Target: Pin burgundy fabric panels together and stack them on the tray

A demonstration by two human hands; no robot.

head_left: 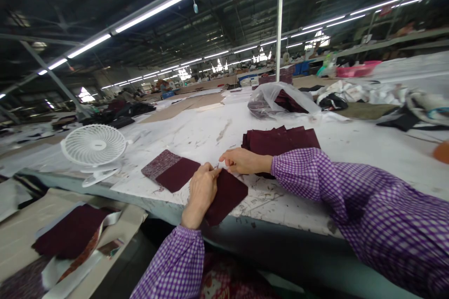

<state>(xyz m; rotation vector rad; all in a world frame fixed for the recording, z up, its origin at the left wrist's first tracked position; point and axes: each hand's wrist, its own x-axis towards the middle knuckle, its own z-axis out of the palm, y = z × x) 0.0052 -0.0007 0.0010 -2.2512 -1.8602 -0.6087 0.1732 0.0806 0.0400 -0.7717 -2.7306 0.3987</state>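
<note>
A dark maroon fabric piece (228, 194) lies at the front of the table, its near corner over the edge. My left hand (203, 189) grips this piece along its left side, thumb and fingertips closed near its top corner. Just beyond that corner is my right hand (243, 160), index finger and thumb drawn together in a pinch; whatever is between them is too small to make out. Left of my hands lies another maroon piece (178, 174) on a speckled maroon piece (154, 166). Behind my right wrist sits a fanned stack of maroon fabric pieces (280, 139).
A white fan (94, 145) stands near the table's left edge. Farther back are a clear plastic bag (257, 103) with maroon fabric inside, crumpled cloth (372, 95) and a pink basin (358, 70). Fabric scraps (72, 233) lie on a lower surface at left.
</note>
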